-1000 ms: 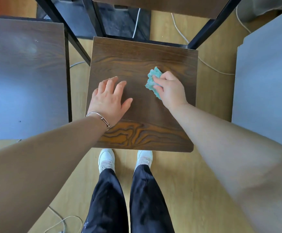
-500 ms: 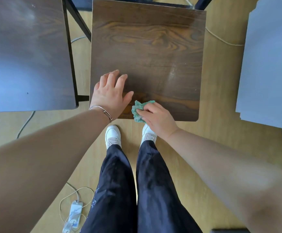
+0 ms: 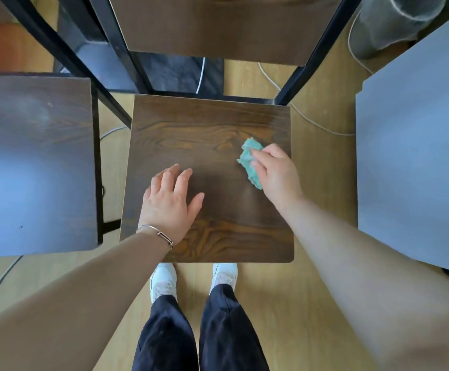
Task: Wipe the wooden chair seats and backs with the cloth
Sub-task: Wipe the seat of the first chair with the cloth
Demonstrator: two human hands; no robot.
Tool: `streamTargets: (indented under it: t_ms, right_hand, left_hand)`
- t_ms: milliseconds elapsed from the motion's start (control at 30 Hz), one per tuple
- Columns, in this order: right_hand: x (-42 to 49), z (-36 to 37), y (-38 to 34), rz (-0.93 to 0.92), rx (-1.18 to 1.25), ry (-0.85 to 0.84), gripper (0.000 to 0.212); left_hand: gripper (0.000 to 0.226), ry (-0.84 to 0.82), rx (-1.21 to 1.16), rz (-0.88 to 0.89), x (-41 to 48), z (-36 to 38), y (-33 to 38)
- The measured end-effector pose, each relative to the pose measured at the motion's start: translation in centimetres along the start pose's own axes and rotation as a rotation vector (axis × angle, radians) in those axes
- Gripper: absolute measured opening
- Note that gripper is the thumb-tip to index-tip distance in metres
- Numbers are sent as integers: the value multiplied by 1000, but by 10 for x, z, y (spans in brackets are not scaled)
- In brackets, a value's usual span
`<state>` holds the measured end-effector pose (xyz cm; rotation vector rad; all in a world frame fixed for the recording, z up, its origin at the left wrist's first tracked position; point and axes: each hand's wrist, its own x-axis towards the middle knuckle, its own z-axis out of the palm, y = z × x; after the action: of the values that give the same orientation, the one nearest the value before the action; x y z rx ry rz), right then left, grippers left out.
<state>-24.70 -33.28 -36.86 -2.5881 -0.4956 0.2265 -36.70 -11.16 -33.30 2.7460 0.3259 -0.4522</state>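
Observation:
A dark wooden chair seat point(image 3: 210, 135) lies straight below me, and its wooden back point(image 3: 218, 25) stands at the far side between black metal posts. My left hand point(image 3: 168, 203) rests flat on the seat's left half, fingers spread, a thin bracelet on the wrist. My right hand point(image 3: 278, 175) presses a crumpled teal cloth point(image 3: 250, 162) against the seat near its right edge. The cloth sticks out past my fingertips to the left.
A second dark chair seat point(image 3: 33, 162) stands close on the left. On the right is a grey seat or panel point(image 3: 416, 156). White cables point(image 3: 319, 124) trail over the pale wooden floor. My white shoes point(image 3: 224, 277) stand at the seat's near edge.
My right hand has carried the cloth from the seat's near edge up toward the right middle. The view has tilted up, so the chair back shows again. My left hand stays flat on the seat.

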Motion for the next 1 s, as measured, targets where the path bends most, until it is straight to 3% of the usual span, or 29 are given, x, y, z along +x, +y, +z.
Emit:
streamTargets:
  t_ms: [100,233,467,567,767,933,1000]
  right_hand:
    - [58,-19,21,161,-34,62,29]
    - [107,-28,37,405,119,107,20]
    - [109,-29,42,492,415,45,15]
    - [89,-26,41,379,311,-65,15]
    - [1,5,23,-90,66,-173,22]
    - [-78,27,-4,-160,100,-209,20]
    - [-105,32,-12,-138,132,-273,31]
  left_hand:
    - [59,31,-9,13,34,-8,14]
    - [60,67,-6,50,74,-16,33]
    - [61,53,11,99,91,-14,39]
    - [62,23,29,113,79,-9,33]
    - [60,-28,40,137,39,3,22]
    - [61,-69,91,164,4,10,12]
    - [61,-101,110,154,-9,12,8]
